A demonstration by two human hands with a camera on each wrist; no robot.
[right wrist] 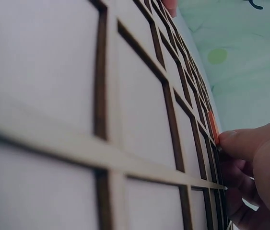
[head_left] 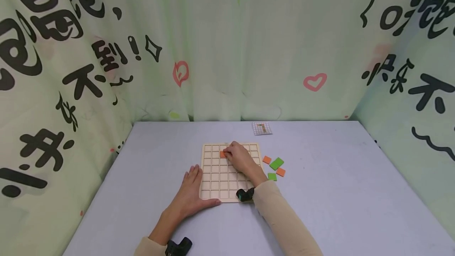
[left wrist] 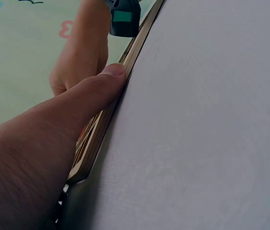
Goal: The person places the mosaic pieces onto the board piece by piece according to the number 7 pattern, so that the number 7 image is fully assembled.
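Observation:
A square wooden grid board (head_left: 215, 177) lies on the table. My left hand (head_left: 192, 192) rests along its left side with the fingers straight and the thumb spread along the near edge. In the left wrist view the thumb (left wrist: 94, 91) presses against the board's rim. My right hand (head_left: 242, 160) reaches over the board to a far row, fingers curled, and pinches an orange square tile (head_left: 222, 154) that sits at the grid. The right wrist view shows the thumb right at the edge of that tile (right wrist: 213, 127); the fingers beneath are partly hidden by the hand.
Right of the board lie loose tiles: an orange square (head_left: 267, 160), a longer green piece (head_left: 276, 164), another orange square (head_left: 281, 172) and a green square (head_left: 272, 177). Behind the board is a small card with a printed grid (head_left: 262, 128). Curtains with lettering (head_left: 220, 50) surround the table.

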